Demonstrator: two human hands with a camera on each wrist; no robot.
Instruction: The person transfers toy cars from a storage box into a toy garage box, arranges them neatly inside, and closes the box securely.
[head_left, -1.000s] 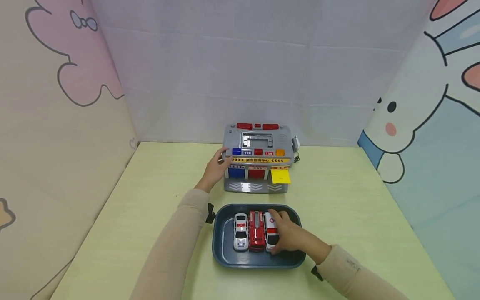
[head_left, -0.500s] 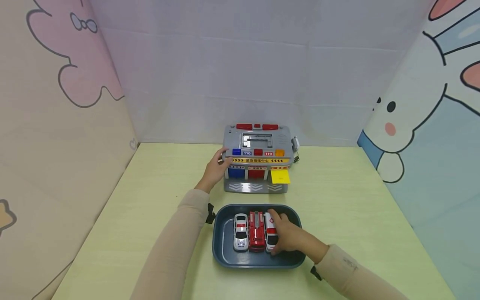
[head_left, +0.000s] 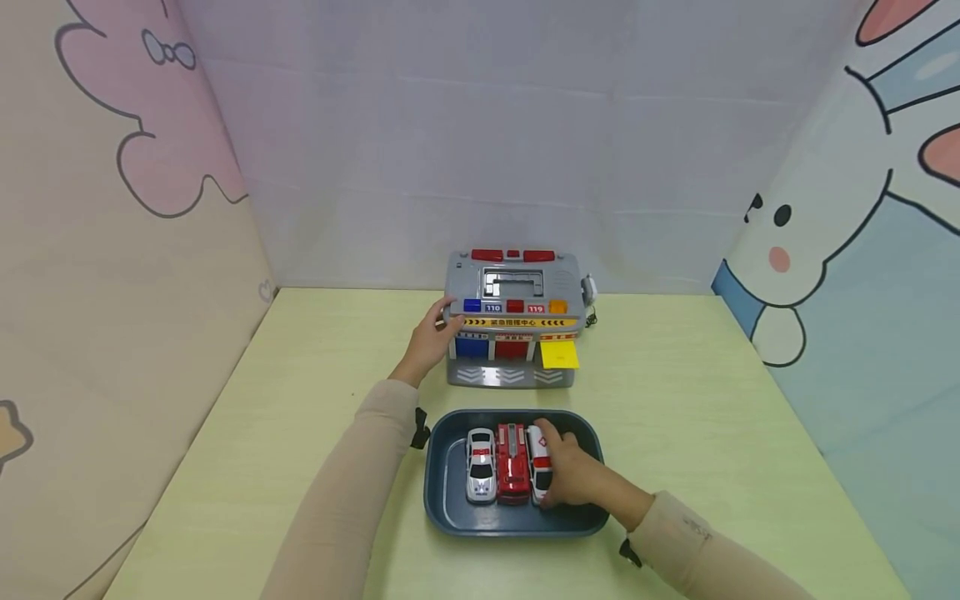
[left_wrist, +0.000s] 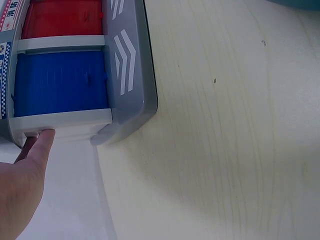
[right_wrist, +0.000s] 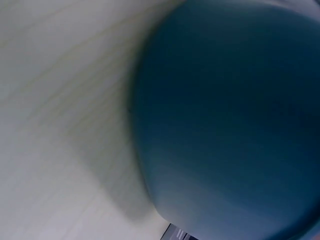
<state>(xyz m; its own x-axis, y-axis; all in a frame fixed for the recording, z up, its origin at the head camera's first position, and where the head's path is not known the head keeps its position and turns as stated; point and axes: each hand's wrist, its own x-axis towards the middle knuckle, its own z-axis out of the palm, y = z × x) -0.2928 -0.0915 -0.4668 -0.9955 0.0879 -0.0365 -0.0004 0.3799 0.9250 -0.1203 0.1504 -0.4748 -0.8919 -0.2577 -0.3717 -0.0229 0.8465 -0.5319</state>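
Note:
In the head view my left hand (head_left: 431,337) touches the left side of a grey toy emergency station (head_left: 513,283). The left wrist view shows straight fingers (left_wrist: 42,150) against its side wall, beside the blue door (left_wrist: 62,82). My right hand (head_left: 573,471) reaches into a dark blue tray (head_left: 442,508) and pinches a white toy ambulance (head_left: 540,462) by its two ends. That ambulance stands beside a red toy fire engine (head_left: 513,462), with a white toy police car (head_left: 481,465) on the left. From the right wrist, the tray's outer wall (right_wrist: 225,125) hides the vehicles.
A yellow flap (head_left: 559,354) sticks out from the station's right bay, left of which a red door (head_left: 512,347) is down. A small grey handset (head_left: 588,289) hangs on the right side. The pale table (head_left: 697,400) extends to both sides, with walls behind and beside it.

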